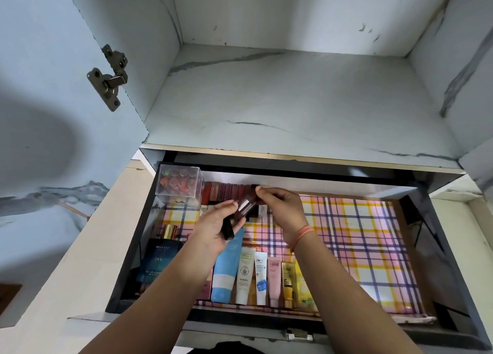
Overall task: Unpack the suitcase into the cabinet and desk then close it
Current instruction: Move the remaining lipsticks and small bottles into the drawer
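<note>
The left hand (216,228) has its fingers curled around a dark red glossy tube (242,207), above the open black drawer (416,212) with a pink and yellow checked liner (360,236). The right hand (282,207) pinches a small black-capped tube (256,187) with its fingertips, at the end of the row of dark red tubes (226,192) against the drawer's back wall. A clear plastic box (179,180) stands just beside this row.

Soft, cool light is filling the cabinet (293,100) evenly. A big blurred shadow is falling across the open door (40,140). Wide-angle distortion is bowing the edges; glare is whitening the drawer (320,184) at its back.
</note>
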A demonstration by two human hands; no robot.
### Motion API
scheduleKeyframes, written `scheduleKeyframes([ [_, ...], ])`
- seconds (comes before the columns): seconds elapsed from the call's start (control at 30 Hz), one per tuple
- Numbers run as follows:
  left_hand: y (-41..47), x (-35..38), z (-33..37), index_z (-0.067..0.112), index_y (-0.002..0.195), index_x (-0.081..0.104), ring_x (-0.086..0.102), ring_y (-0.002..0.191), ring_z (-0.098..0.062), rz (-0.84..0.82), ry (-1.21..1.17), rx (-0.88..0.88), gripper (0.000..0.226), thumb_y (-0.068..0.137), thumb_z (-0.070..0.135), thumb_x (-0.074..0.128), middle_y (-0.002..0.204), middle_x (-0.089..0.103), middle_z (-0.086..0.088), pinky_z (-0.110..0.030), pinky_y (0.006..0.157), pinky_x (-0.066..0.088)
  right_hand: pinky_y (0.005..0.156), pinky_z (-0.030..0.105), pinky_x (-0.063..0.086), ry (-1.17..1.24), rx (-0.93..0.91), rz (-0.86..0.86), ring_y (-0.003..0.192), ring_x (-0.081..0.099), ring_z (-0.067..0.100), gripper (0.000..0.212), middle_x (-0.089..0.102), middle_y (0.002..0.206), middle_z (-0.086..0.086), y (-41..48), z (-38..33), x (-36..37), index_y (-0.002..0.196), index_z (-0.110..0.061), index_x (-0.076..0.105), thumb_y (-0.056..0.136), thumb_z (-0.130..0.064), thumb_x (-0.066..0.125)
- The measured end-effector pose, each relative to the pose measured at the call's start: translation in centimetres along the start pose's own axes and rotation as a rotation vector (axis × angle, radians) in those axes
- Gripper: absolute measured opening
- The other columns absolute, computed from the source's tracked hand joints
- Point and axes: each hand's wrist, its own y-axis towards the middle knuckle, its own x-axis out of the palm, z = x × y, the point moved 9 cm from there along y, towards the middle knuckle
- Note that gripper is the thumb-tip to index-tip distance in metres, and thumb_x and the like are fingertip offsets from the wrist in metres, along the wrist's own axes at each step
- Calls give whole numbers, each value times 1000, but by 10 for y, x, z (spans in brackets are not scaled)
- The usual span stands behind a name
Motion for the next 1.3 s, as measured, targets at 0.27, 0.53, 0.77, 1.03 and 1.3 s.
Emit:
scheduleKeyframes([
  [0.27,-4,17,-2,2,80,63,66,82,-28,-29,-66,84,14,87,-9,57,90,66,-18,-33,60,60,35,7,30,-242,40,-175,46,47,-2,29,59,80,-4,-7,-13,-22,107,-9,69,79,-3,69],
  [0.53,-2,36,-24,3,103,60,65,85,-25,-85,-39,78,19,97,-4,44,97,65,-19,-29,70,58,45,19,29,-327,171,-40,56,41,9,5,55,69,-1,4,12,-62,80,-12,66,82,-12,70],
  [0.77,-9,35,-38,3,110,54,65,81,-26,-55,-42,-47,20,101,4,36,99,64,-24,-29,62,56,68,30,49,-373,155,231,76,61,20,12,67,78,3,20,39,-73,79,-13,68,80,-25,70],
  [1.03,-14,32,-30,1,111,48,65,85,-30,-94,-94,-97,23,99,0,28,111,61,-28,-33,64,59,76,28,49,-685,63,214,91,65,24,18,71,99,3,35,29,-48,96,-18,74,90,-21,58],
  [1.3,-16,29,-21,-3,132,43,56,118,-35,-93,-109,12,38,98,-6,27,128,54,-28,-42,96,46,76,29,52,-637,-125,158,87,63,18,13,71,98,-1,25,1,-39,95,-18,72,90,-23,61],
])
